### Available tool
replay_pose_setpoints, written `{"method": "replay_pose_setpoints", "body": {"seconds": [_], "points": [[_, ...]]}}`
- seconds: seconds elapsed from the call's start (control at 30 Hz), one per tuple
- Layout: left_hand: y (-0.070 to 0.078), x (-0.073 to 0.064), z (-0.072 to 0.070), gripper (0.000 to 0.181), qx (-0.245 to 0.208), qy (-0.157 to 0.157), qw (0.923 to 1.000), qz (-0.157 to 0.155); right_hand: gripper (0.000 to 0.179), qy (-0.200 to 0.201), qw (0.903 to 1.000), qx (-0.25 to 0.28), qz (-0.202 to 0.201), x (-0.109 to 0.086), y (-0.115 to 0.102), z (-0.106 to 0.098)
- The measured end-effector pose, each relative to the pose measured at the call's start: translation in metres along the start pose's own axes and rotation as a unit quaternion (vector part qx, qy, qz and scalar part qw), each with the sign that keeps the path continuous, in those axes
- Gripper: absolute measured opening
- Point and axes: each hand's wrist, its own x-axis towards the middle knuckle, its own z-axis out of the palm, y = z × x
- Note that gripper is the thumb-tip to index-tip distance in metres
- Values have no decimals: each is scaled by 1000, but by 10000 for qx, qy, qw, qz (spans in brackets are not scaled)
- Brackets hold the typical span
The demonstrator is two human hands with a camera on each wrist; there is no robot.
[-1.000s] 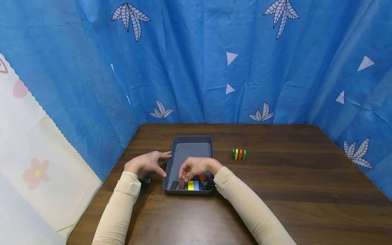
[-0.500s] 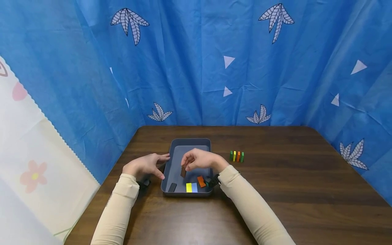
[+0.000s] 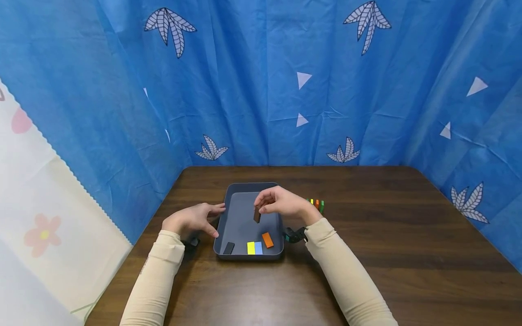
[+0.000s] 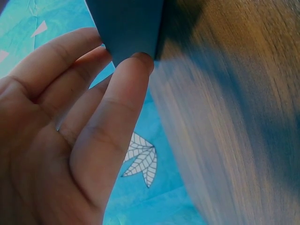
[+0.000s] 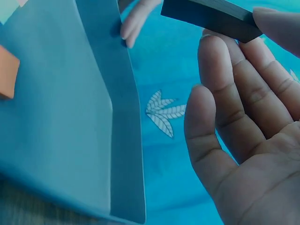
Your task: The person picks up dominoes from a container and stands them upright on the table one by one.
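My right hand (image 3: 283,203) pinches a dark brown block (image 3: 257,214) above the dark grey tray (image 3: 240,203). In the right wrist view the brown block (image 5: 211,18) sits between thumb and fingers, its narrow side showing. At the tray's left side, my left hand (image 3: 193,218) rests thumb and fingertips against the wall, fingers spread and relaxed. The left wrist view shows the thumb touching the tray's wall (image 4: 129,26). Near the tray's front lie a black block (image 3: 229,248), a yellow block (image 3: 250,248), a light blue block (image 3: 258,248) and an orange block (image 3: 267,240).
Right of the tray, several small coloured blocks stand in a row, among them a green block (image 3: 322,207); my right wrist partly hides them. Dark wooden table (image 3: 367,226) carries everything. Blue curtain (image 3: 244,90) hangs along its back and sides.
The right hand has lifted the brown block from the tray's front part and carried it up, right and away from me. The left hand stays at the tray's side.
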Motion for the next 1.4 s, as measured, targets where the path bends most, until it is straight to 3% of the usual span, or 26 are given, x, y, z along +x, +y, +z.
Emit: {"method": "replay_pose_setpoints", "body": {"seconds": [0.27, 0.73, 0.97, 1.2, 1.4], "points": [[0, -2, 3, 96, -434, -37, 9989, -199, 26, 524, 9986, 21, -115, -21, 4, -9], [2, -1, -2, 94, -448, -56, 9990, -69, 26, 1465, 9881, 232, -401, -57, -1, -39], [1, -2, 4, 96, -775, -68, 9967, -238, 27, 1842, 9826, 134, -217, -78, 2, -51], [-1, 0, 5, 95, -454, -59, 9989, -68, 25, 2114, 9773, 127, -9, -94, 7, -62], [0, -1, 2, 96, -590, -102, 9982, -6, 26, 2322, 9725, 30, 192, -102, 15, -72]]}}
